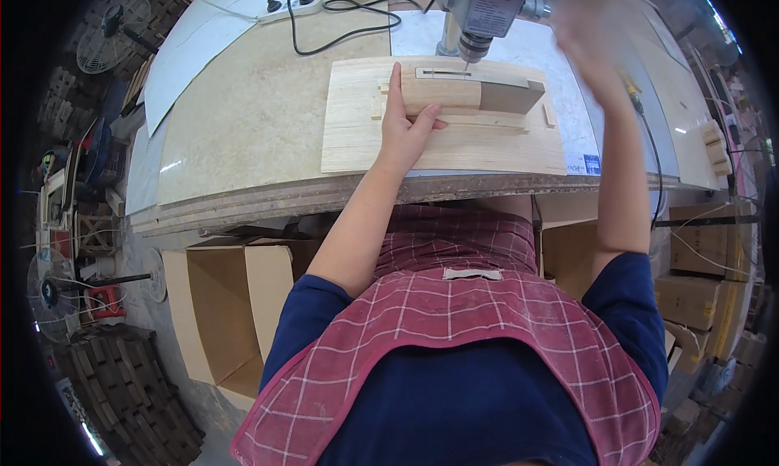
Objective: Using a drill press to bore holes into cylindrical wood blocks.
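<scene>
Gripping the block (454,98) at its left end with the left hand (402,132). Cannot tell the grip of the blurred right hand (586,48), near the drill (488,10). Set on the board (349,146), below the bit (467,64); already slotted on top; cannot tell whether finished.

Bright, upper-right blur, dark corners

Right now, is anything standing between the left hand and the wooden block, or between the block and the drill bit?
Nothing visible stands in the way. The left hand is against the left end of the wooden block, and the drill bit points down at the block's slotted top; whether they touch is unclear.
</scene>
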Motion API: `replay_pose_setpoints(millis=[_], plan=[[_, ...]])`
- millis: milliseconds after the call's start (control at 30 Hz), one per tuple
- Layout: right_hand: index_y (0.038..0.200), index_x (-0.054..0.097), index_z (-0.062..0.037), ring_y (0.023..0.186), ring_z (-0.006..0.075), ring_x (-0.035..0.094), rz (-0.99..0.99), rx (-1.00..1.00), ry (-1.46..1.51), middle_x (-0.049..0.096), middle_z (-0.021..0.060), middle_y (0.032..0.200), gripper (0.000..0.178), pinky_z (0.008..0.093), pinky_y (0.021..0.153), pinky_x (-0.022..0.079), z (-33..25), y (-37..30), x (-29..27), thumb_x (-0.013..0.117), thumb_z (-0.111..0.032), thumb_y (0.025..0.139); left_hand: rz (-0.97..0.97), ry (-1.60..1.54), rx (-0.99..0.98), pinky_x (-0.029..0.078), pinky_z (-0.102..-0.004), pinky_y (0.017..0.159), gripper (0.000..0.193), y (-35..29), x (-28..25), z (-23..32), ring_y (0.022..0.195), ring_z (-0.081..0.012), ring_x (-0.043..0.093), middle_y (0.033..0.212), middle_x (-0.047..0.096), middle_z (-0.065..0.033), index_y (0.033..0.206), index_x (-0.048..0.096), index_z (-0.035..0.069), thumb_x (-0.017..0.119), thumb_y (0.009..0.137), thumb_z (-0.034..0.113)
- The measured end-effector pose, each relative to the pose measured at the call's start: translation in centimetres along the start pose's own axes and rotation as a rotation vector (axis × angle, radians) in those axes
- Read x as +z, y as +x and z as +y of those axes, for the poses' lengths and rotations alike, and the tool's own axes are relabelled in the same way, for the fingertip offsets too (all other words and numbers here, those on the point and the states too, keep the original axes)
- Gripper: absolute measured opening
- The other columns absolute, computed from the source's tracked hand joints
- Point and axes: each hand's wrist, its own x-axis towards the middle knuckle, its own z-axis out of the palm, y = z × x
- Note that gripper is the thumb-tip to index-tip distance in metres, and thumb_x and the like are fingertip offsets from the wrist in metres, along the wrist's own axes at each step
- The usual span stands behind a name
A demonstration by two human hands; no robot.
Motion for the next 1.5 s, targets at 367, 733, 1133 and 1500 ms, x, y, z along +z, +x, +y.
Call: replay_pose_setpoints(millis=[367,733,1133,1500], plan=[[0.072,0.057,-0.0014,0.058,0.0153,0.050,0.012,-0.416,-0.726,0.053,0.0086,0.062,0.025,0.0276,0.054,0.039,-1.3,13.4,-3.5,0.045,-0.021,0.081,0.008,0.006,0.013,0.052,-0.0264,0.061,0.075,-0.4,0.6,-0.3,0.067,-0.0166,0.060,0.111,0.049,-0.0165,0.137,0.004,0.014,0.053,0.081,0.002],[0.092,0.058,-0.0035,0.072,0.0285,0.052,0.086,-0.164,-0.594,0.054,0.0119,0.077,0.018,0.0349,0.070,0.042,-6.3,2.5,-3.4,0.053,-0.016,0.081,0.019,0.003,0.011,0.052,-0.0242,0.057,0.076,0.3,0.9,0.3,0.078,-0.0158,0.056,0.116,0.043,-0.0159,0.137,0.006,0.010,0.053,0.079,-0.003],[0.089,0.059,-0.0019,0.062,0.0040,0.036,0.383,0.234,0.035,0.044,-0.0055,0.068,0.024,0.0180,0.054,0.030,-4.0,-4.9,1.8,0.046,-0.022,0.090,0.046,0.107,0.098,0.045,-0.0233,0.046,0.078,1.0,0.4,-4.8,0.056,-0.0089,0.049,0.135,0.027,-0.0114,0.138,0.014,0.019,0.057,0.075,0.004],[0.092,0.057,0.0039,0.069,0.0130,0.048,0.522,0.021,0.065,0.053,0.0056,0.078,0.022,0.0239,0.061,0.041,-4.3,-6.6,6.9,0.043,-0.014,0.091,0.054,0.073,0.139,0.048,-0.0254,0.048,0.083,-0.9,-0.3,-0.3,0.072,-0.0173,0.053,0.127,0.031,-0.0162,0.139,0.003,0.018,0.052,0.075,-0.001]])
